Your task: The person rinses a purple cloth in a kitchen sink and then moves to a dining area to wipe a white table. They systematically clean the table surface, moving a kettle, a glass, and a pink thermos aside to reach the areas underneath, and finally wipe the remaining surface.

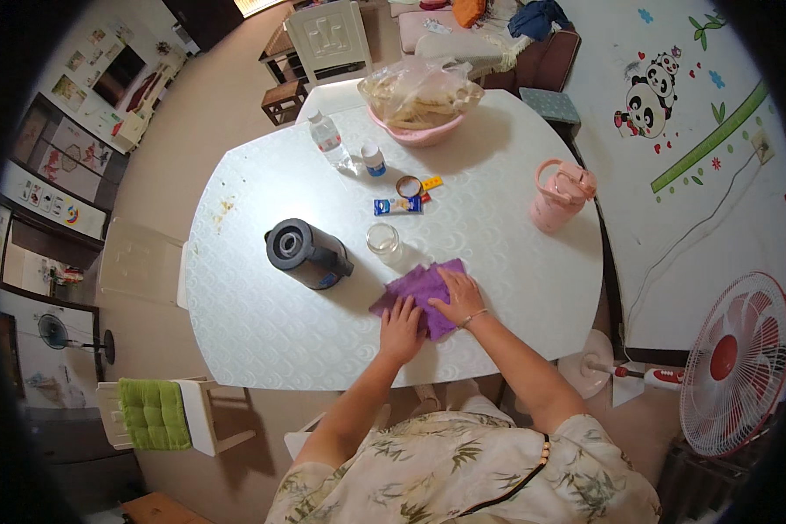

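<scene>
A purple cloth (pixel 421 281) lies flat on the white table near its front edge. My left hand (pixel 402 332) rests on the cloth's near left part, fingers stretched out. On its right side lies my right hand (pixel 460 299), palm down with the fingers extended, a bracelet at the wrist. Just beyond the cloth stands a clear glass jar (pixel 383 240). To the left is a dark thermos jug (pixel 304 253). Farther back are a small blue packet (pixel 397 205), a small round brown-rimmed dish (pixel 409 186) and a white-capped bottle (pixel 373 161) with a blue label.
At the table's back sits a pink basin (pixel 421 136) topped by a clear plastic bag (pixel 419 92); a clear bottle (pixel 327 138) is left of it. A pink jug (pixel 561 199) stands at the right. Beyond the table's right edge is a fan (pixel 734 362); chairs stand around.
</scene>
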The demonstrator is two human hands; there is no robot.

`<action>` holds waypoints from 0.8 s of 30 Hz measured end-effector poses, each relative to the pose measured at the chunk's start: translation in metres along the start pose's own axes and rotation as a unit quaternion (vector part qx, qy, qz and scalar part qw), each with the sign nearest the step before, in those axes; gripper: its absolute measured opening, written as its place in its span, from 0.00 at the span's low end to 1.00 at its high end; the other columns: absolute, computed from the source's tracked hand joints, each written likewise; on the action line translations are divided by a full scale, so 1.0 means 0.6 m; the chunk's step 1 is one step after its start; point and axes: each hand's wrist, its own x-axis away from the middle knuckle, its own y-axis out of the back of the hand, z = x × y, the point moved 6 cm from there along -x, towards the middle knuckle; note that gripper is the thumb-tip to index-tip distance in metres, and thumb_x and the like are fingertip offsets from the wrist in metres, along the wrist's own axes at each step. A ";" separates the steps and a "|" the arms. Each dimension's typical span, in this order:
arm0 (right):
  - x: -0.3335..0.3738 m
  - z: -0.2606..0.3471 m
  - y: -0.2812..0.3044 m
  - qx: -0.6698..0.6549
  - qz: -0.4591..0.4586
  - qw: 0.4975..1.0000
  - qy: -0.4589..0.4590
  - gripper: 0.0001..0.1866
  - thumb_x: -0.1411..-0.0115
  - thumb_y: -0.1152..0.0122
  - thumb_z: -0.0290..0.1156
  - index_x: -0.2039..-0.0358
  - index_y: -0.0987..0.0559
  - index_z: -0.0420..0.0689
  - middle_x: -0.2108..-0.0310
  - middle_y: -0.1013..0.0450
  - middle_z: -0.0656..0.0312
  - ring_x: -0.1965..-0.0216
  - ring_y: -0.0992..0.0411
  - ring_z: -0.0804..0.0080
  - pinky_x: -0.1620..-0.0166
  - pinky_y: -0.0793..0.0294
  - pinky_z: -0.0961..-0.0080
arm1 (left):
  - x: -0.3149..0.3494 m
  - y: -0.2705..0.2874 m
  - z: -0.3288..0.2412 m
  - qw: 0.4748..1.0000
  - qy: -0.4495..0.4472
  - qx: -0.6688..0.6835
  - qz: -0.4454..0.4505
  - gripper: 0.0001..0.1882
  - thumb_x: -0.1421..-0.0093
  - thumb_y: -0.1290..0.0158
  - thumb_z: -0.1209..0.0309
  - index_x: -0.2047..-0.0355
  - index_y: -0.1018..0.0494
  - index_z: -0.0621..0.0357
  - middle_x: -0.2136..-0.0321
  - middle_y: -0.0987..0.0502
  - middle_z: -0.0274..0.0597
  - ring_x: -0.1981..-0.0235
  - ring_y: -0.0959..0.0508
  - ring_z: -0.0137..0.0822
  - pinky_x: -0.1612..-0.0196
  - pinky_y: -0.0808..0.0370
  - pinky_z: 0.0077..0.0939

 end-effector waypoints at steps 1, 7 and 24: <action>-0.026 0.013 0.006 -0.040 -0.036 0.998 0.014 0.48 0.55 0.32 0.50 0.37 0.44 0.47 0.42 0.39 0.52 0.40 0.42 0.53 0.36 0.47 0.58 | 0.016 0.007 0.006 1.000 0.008 0.005 -0.008 0.30 0.51 0.42 0.63 0.47 0.35 0.54 0.39 0.41 0.47 0.36 0.45 0.50 0.39 0.46 0.54; -0.178 0.125 0.021 -0.143 -0.114 0.976 0.119 0.54 0.62 0.25 0.41 0.37 0.46 0.46 0.40 0.43 0.50 0.38 0.45 0.53 0.37 0.45 0.63 | 0.120 0.023 0.091 0.989 0.135 -0.016 -0.049 0.29 0.51 0.41 0.60 0.48 0.33 0.55 0.39 0.40 0.50 0.37 0.44 0.52 0.38 0.47 0.53; -0.153 -0.154 0.215 -0.041 -0.269 0.958 -0.092 0.42 0.58 0.30 0.32 0.43 0.39 0.41 0.48 0.35 0.48 0.46 0.36 0.51 0.42 0.37 0.63 | -0.097 -0.010 0.094 0.979 0.175 -0.037 -0.094 0.42 0.49 0.47 0.47 0.37 0.44 0.49 0.36 0.50 0.58 0.35 0.53 0.63 0.37 0.55 0.60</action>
